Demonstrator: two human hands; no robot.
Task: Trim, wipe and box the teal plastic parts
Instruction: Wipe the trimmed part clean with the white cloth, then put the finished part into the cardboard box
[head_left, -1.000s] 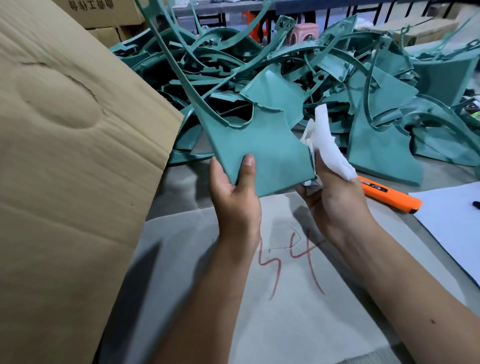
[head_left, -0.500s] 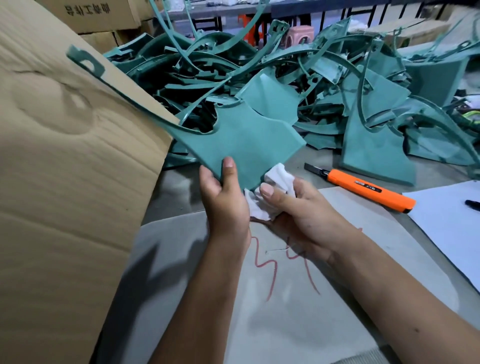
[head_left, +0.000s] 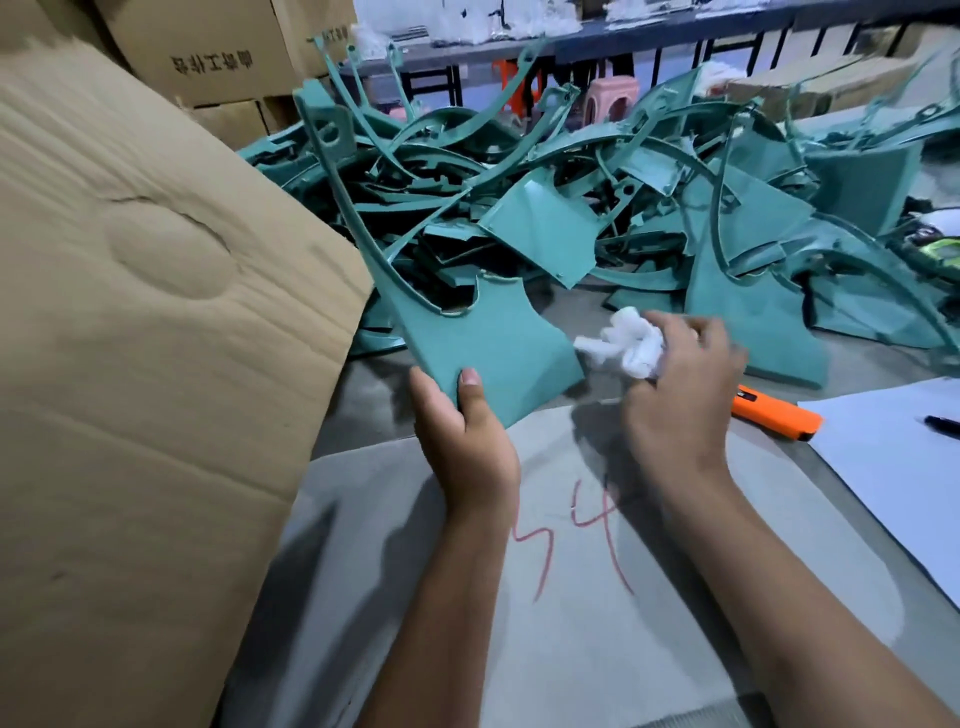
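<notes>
I see a grey table (head_left: 374, 519) in a storeroom stacked with cartons, a red mark chalked on it. The teal part (head_left: 483, 343) is held up over its near edge, flat panel low, thin curved arm rising to the upper left, close to the cardboard box flap (head_left: 156, 312). My left hand (head_left: 462, 436) pinches the panel's bottom corner, thumb on the face. My right hand (head_left: 680, 395) is just right of the part, fingers curled round a crumpled white cloth (head_left: 623, 343) that I judge is not touching it. The risk I see: one corner grip lets the panel twist under wiping pressure, and the long arm could snag the flap or the pile of teal parts (head_left: 623, 208) behind. The orange utility knife (head_left: 774, 413) lies close beside my right wrist.
</notes>
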